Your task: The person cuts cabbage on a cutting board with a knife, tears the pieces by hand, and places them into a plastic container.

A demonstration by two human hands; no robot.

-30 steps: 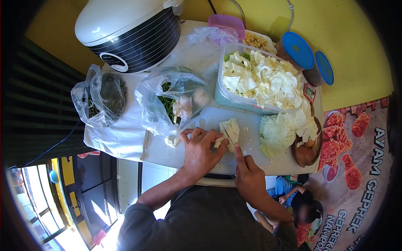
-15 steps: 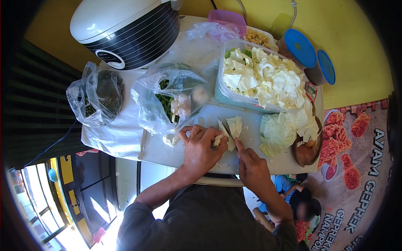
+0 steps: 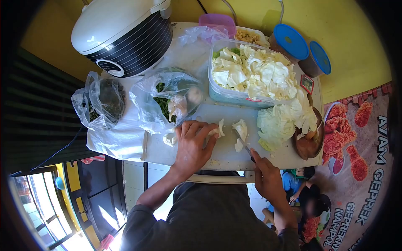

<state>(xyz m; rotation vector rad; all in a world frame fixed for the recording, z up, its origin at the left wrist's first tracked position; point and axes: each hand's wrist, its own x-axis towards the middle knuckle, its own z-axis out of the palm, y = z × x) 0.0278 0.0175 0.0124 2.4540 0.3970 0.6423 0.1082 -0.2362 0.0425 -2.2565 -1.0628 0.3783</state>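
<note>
My right hand (image 3: 269, 178) grips a knife (image 3: 248, 151) by its dark handle, the blade slanting up and left over the board. Beside the blade lies a cut piece of pale cabbage (image 3: 240, 129), with a smaller bit (image 3: 238, 145) below it. My left hand (image 3: 194, 144) is curled on the cutting board (image 3: 228, 157), its fingertips holding down another cabbage piece (image 3: 220, 129). A further white scrap (image 3: 169, 139) sits to the left of that hand. At the right, larger cabbage leaves (image 3: 276, 125) rest on the board.
A plastic container (image 3: 228, 95) heaped with torn cabbage stands behind the board. Plastic bags of greens (image 3: 144, 104) (image 3: 100, 104) are at left, near a rice cooker (image 3: 125, 46). A brown bowl (image 3: 307, 146) and blue-lidded tubs (image 3: 291, 42) stand right. A person (image 3: 310, 207) is beyond the table.
The knife and my right hand have moved right and down, away from my left hand. A cut cabbage piece has shifted right with the blade. The whole view has shifted slightly.
</note>
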